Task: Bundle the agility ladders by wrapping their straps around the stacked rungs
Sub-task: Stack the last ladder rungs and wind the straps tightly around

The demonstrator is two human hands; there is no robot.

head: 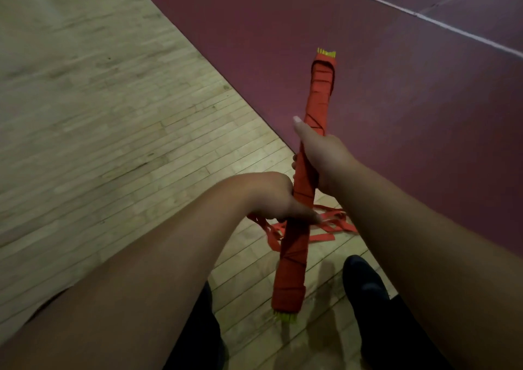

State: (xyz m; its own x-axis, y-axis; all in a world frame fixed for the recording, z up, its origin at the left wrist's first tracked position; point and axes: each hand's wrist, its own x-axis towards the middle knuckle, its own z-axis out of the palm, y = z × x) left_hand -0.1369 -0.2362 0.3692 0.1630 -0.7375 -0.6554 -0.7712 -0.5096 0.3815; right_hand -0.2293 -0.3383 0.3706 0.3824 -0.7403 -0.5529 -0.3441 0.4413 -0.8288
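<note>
Right hand [325,160] grips the bundle [291,256], fingers curled round it; left hand [271,197], at seven o'clock, pinches the strap [334,222], which wants pulling taut each turn.

loose straps [325,225] underneath, open floor [99,115] left

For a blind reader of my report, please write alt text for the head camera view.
Two bare hands hold a long bundle of yellow rungs wound in red strap over a wooden floor. The right hand grips its middle; the left hand, just below, holds the strap's loose part.
</note>
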